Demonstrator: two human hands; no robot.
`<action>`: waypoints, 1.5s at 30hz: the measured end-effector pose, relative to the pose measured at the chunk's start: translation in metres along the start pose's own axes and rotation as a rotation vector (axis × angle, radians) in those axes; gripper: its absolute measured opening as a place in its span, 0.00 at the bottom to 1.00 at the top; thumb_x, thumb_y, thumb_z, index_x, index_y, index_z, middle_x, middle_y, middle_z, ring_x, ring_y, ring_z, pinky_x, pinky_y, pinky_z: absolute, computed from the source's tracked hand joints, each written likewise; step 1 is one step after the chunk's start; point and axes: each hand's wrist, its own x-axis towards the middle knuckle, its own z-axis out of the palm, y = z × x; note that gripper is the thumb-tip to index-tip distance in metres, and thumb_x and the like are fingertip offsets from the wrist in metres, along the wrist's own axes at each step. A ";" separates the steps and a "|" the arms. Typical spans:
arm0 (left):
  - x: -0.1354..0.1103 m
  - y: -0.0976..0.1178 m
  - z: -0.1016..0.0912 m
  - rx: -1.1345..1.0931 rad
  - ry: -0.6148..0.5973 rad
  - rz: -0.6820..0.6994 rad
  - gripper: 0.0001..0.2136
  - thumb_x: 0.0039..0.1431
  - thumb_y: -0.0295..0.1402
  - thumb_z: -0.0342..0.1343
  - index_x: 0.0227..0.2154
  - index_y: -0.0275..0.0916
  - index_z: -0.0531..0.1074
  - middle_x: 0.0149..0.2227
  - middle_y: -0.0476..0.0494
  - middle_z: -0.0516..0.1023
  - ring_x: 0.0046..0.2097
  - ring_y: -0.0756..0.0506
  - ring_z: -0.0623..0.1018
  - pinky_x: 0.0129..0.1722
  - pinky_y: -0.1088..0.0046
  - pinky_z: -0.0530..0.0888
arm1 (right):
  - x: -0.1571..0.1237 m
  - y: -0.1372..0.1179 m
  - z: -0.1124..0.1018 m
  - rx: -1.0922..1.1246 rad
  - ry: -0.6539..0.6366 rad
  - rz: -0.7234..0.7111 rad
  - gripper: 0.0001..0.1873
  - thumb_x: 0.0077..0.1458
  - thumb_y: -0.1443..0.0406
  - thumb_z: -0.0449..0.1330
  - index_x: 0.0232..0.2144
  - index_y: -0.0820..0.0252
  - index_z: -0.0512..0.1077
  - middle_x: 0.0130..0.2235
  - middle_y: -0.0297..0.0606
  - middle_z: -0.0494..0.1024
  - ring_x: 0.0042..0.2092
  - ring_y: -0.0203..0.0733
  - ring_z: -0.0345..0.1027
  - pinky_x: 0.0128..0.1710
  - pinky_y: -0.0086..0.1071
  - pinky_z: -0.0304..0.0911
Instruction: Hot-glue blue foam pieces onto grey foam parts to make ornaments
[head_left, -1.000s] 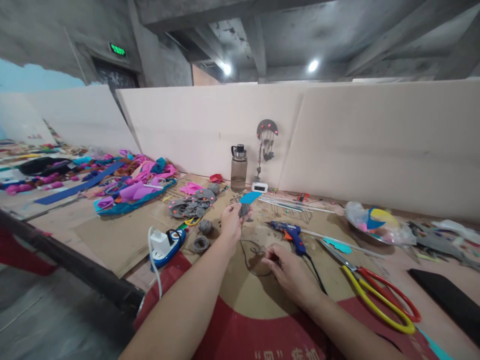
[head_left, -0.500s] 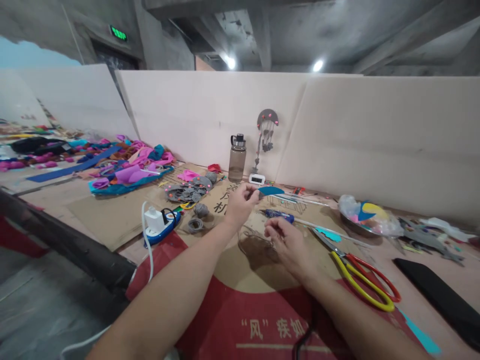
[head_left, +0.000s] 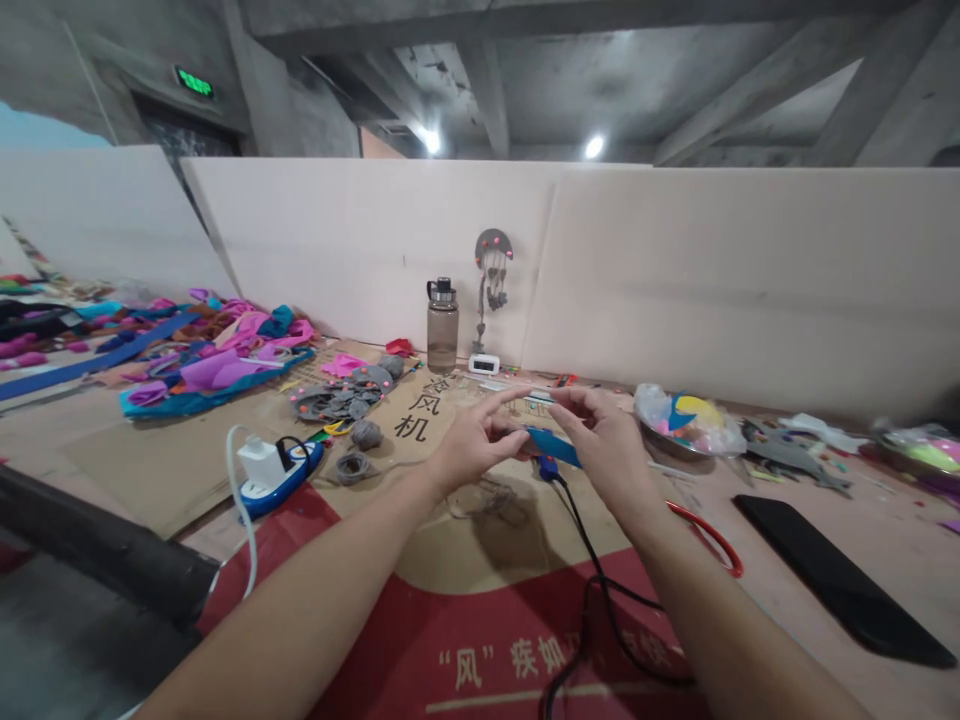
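My left hand [head_left: 480,440] pinches the left end of a small blue felt piece [head_left: 553,447] between thumb and fingers. At the other end of the felt, my right hand [head_left: 604,440] has its fingers bent around it, with the tips partly hidden. Just below the felt lies a blue glue gun [head_left: 549,468], mostly covered by the hands, with a black cable [head_left: 577,515] trailing toward me. Tangled grey yarn [head_left: 491,500] rests on the cardboard under my hands. Red-handled scissors [head_left: 712,535] are largely hidden by my right forearm.
On the left are a blue power strip [head_left: 281,480], a grey yarn ball [head_left: 366,433] and a heap of felt scraps [head_left: 225,365]. A water bottle [head_left: 442,330] stands at the back. To the right lie a black phone [head_left: 840,575] and a metal bowl [head_left: 686,440].
My right hand has come up to the blue felt, which is now between both hands and lower. The black cable now shows in front of me. The view has turned slightly right.
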 end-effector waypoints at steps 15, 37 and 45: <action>-0.001 0.001 -0.017 -0.259 -0.383 -0.252 0.35 0.55 0.35 0.63 0.65 0.43 0.59 0.32 0.43 0.82 0.34 0.42 0.83 0.34 0.68 0.79 | 0.000 -0.005 -0.007 -0.013 -0.195 0.088 0.15 0.49 0.54 0.63 0.30 0.60 0.76 0.29 0.38 0.78 0.32 0.41 0.70 0.33 0.34 0.63; -0.003 0.003 -0.014 -0.410 -0.402 -0.280 0.40 0.55 0.37 0.63 0.67 0.42 0.50 0.33 0.41 0.82 0.36 0.40 0.83 0.33 0.68 0.79 | -0.007 0.007 0.003 -0.418 0.129 -0.464 0.05 0.57 0.67 0.57 0.31 0.58 0.73 0.32 0.37 0.77 0.32 0.39 0.69 0.35 0.33 0.64; -0.003 0.002 -0.012 -0.431 -0.421 -0.332 0.39 0.55 0.35 0.63 0.67 0.42 0.51 0.32 0.43 0.82 0.36 0.40 0.83 0.31 0.71 0.78 | -0.006 0.016 0.008 -0.528 0.173 -0.480 0.05 0.53 0.68 0.53 0.27 0.57 0.67 0.28 0.37 0.72 0.32 0.40 0.67 0.34 0.34 0.62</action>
